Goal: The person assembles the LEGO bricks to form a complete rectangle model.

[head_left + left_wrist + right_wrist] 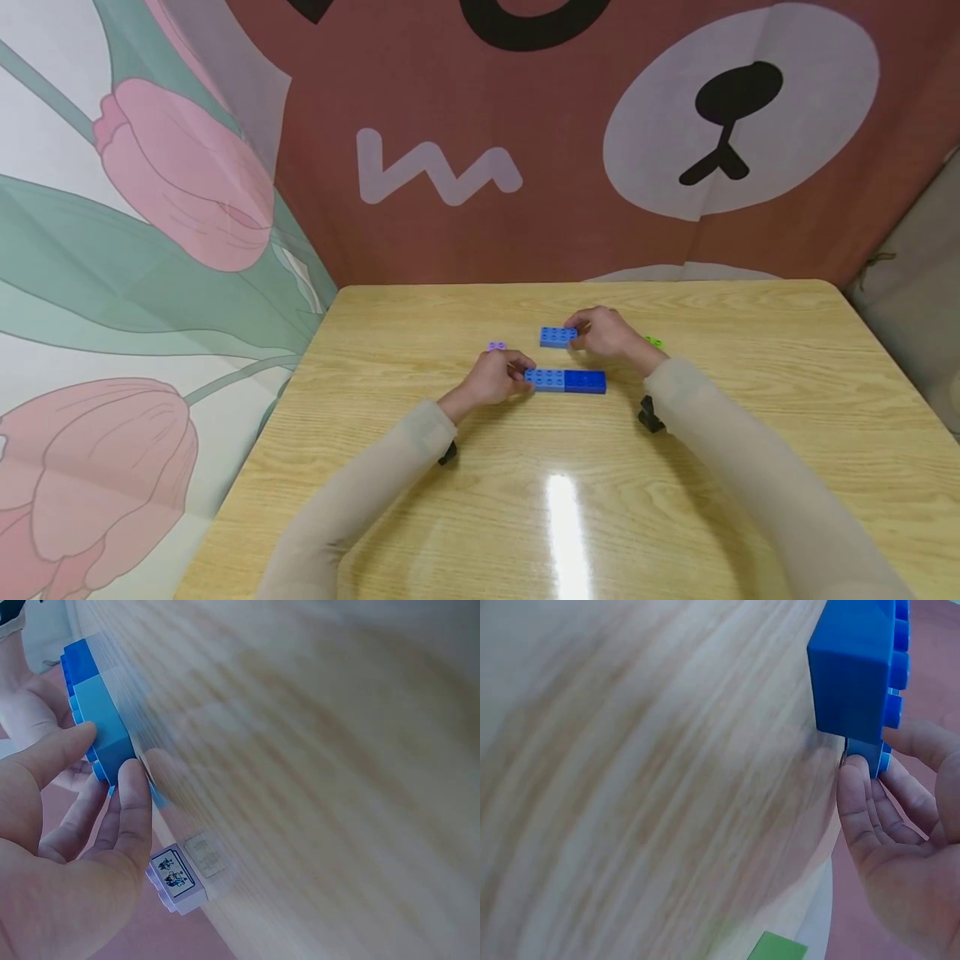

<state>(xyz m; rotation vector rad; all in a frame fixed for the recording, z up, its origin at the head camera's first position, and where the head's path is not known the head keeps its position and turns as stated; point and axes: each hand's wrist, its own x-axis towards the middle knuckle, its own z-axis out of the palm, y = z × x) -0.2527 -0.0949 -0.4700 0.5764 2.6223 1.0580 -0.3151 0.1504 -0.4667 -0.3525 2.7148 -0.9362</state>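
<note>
Step in hand, by my reading: bringing blue bricks together on the wooden table [420, 500]. My left hand [491, 379] pinches the left end of the front light-blue brick [546, 380], thumb on its studded side, fingertips at its end. That brick lies end to end with the dark-blue brick [585, 382], studs up, the two touching. My right hand [606, 333] has a narrow pinch on the right end of the rear blue brick [558, 337], just behind the pair and apart from it. The dark-blue brick blocks much of the right wrist view, so I can't tell whether the rear brick is resting or slightly raised. Lilac brick [176, 879] near my left hand, green brick [778, 947] beyond my right wrist; neither held. Next move probably calls for keeping the front pair steady with my left, then bringing the rear brick toward it, studs lined up, without knocking the pair crooked.
</note>
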